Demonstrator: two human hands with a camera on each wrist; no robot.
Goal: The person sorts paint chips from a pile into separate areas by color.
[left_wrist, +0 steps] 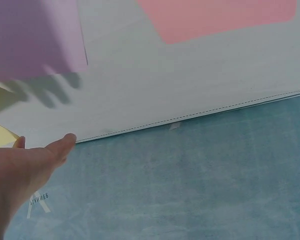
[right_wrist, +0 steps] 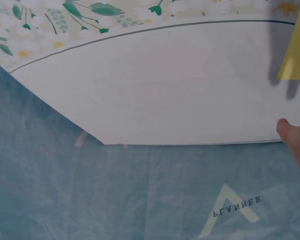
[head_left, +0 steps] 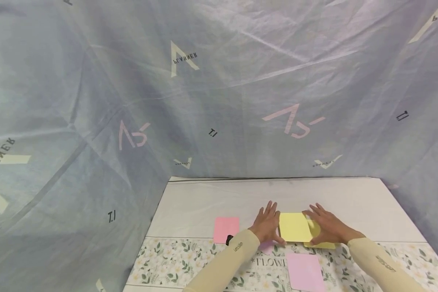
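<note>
While the left hand (head_left: 266, 224) and right hand (head_left: 329, 225) bracket the upper yellow paper square (head_left: 295, 227), fingers spread wide at its sides, it overlaps the lower yellow paper square (head_left: 324, 245) over the desk (head_left: 198, 200); uneven right-hand contact could drag both askew.

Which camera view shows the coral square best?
The head view: the coral square shows nearly whole, only its lower right partly covered. The left wrist view cuts it off at the top; the right wrist view misses it entirely.
</note>
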